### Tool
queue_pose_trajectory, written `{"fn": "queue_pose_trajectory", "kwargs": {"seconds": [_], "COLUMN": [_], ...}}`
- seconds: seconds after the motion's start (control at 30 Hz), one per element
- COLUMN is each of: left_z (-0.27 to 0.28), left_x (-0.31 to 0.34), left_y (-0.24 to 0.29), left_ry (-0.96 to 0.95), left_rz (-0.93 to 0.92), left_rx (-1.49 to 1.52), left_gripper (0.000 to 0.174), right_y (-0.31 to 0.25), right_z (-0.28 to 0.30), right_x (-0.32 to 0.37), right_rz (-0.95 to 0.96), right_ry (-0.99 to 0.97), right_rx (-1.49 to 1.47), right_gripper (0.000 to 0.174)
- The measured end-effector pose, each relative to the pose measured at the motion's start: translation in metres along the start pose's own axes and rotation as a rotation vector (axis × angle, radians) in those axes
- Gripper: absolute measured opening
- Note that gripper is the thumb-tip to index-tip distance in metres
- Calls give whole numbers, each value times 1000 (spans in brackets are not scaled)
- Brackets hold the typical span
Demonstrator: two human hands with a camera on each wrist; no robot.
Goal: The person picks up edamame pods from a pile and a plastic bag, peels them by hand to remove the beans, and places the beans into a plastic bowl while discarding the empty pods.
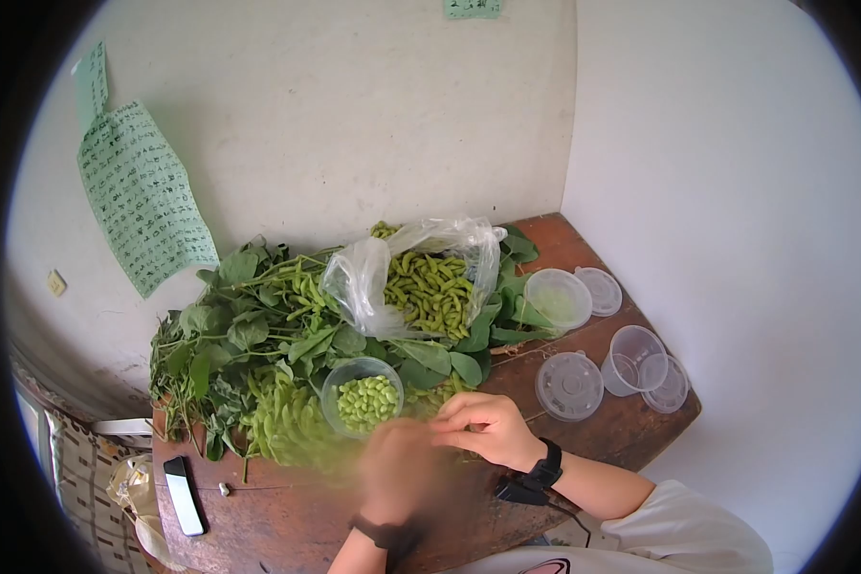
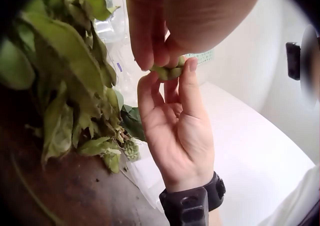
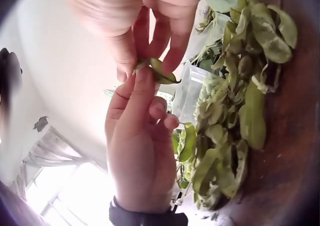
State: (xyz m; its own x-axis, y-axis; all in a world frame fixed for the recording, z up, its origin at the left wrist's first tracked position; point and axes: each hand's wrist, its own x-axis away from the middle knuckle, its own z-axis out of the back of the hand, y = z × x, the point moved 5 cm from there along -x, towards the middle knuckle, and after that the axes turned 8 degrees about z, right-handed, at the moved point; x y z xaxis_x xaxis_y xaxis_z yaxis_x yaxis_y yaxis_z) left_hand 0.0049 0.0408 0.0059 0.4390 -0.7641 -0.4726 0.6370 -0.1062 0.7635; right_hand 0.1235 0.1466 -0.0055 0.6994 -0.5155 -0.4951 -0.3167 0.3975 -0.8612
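Both hands meet over the front of the table, fingertips together on one green soybean pod [image 2: 169,73]. My left hand [image 1: 397,469], blurred in the head view, pinches the pod between thumb and fingers. From the other side my right hand [image 1: 493,430] grips it too, as both wrist views show. Just beyond the hands stands a clear plastic bowl [image 1: 327,394] with shelled green beans [image 1: 365,402] in it. Left of the bowl, a heap of pods [image 1: 282,421] lies along the table's front.
Leafy bean stalks [image 1: 249,330] cover the back left. A plastic bag [image 1: 359,273] full of pods lies on them. To the right are a tub [image 1: 557,298], an upright clear cup [image 1: 631,362] and several lids [image 1: 569,386]. A phone [image 1: 184,497] rests at the front left edge.
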Motion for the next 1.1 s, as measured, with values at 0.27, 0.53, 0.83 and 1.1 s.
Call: {"fn": "queue_pose_trajectory", "kwargs": {"seconds": [0.27, 0.53, 0.83, 1.1], "left_z": [4, 12, 12, 10], "left_x": [-2, -3, 5, 8], "left_y": [10, 2, -17, -21], "left_ry": [-10, 139, 188, 258], "left_rz": [-29, 56, 302, 400], "left_rx": [-56, 20, 582, 815], "left_gripper": [10, 17, 16, 13], "right_y": [-20, -33, -4, -31], "right_z": [-2, 2, -30, -20], "right_x": [-3, -28, -79, -33], "right_rz": [251, -102, -79, -260], "right_ry": [68, 218, -67, -189], "right_rx": [256, 54, 101, 26], "right_gripper": [17, 17, 25, 23]}}
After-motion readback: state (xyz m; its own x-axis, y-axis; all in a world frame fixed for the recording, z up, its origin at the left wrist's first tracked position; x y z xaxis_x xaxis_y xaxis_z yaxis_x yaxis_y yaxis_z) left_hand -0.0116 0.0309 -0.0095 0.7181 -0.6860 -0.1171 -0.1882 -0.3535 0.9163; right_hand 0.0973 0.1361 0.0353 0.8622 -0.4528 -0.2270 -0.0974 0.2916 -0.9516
